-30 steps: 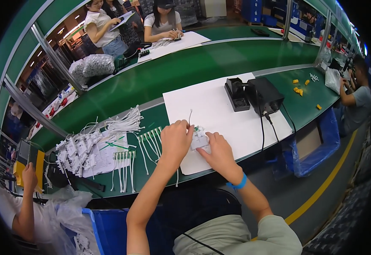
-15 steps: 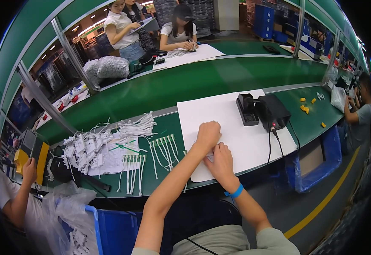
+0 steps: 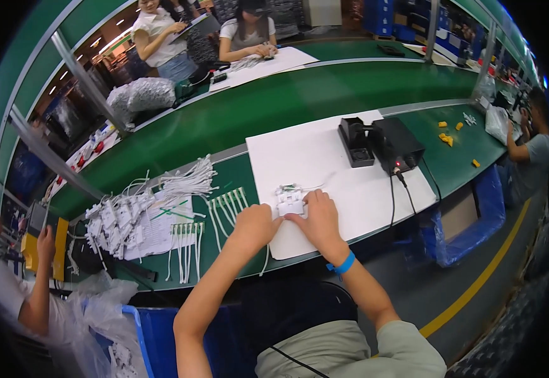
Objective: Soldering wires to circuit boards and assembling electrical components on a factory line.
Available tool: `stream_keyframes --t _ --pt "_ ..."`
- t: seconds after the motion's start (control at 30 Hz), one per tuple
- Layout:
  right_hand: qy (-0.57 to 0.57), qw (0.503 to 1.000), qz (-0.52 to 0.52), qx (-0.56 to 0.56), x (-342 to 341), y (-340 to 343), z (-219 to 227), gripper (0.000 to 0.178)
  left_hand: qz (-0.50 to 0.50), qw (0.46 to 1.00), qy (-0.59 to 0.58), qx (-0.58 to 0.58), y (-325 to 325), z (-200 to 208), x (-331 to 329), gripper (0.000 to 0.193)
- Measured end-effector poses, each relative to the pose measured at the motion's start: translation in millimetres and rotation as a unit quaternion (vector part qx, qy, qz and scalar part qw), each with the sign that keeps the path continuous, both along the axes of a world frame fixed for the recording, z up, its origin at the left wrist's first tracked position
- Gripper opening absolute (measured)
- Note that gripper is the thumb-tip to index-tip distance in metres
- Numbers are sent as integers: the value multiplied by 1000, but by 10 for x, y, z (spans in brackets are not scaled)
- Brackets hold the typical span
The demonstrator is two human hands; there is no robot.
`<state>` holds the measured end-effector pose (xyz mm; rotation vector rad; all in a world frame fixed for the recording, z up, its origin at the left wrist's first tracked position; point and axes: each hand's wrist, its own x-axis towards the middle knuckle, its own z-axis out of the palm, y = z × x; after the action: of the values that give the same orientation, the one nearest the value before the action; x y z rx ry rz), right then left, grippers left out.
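A small white plastic housing (image 3: pixel 291 206) lies on the white sheet (image 3: pixel 325 157), with a bit of green board and thin white wires at its far side. My right hand (image 3: pixel 320 220) grips its right side between thumb and fingers. At its lower left corner, my left hand (image 3: pixel 254 225) is closed, fingers curled and thumb against the part; its fingertips are partly hidden. Left of the hands lie rows of small boards with white wires (image 3: pixel 187 230) and a second such row (image 3: pixel 229 200). A heap of white plastic parts (image 3: pixel 120 223) rests on printed paper farther left.
A black tool holder (image 3: pixel 356 142) and a black box (image 3: pixel 397 146) with cables stand on the sheet. A bundle of white wires (image 3: pixel 189 177) lies behind the heap. Yellow pieces (image 3: pixel 446 138) are at the right. Blue bins (image 3: pixel 463 220) stand below the table edge; co-workers sit on both sides.
My hands have moved apart, the left one leftward and down, uncovering the white housing that they hid before. The whole view has shifted slightly.
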<state>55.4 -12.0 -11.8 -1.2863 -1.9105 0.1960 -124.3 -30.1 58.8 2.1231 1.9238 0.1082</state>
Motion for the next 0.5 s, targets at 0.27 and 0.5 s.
stream_keyframes --t 0.27,0.5 --pt "94 994 -3 -52 -46 28 2 45 72 976 -139 154 136 -320 53 43" --pt "155 988 -11 0 -47 16 103 39 83 879 -465 67 229 -208 22 31"
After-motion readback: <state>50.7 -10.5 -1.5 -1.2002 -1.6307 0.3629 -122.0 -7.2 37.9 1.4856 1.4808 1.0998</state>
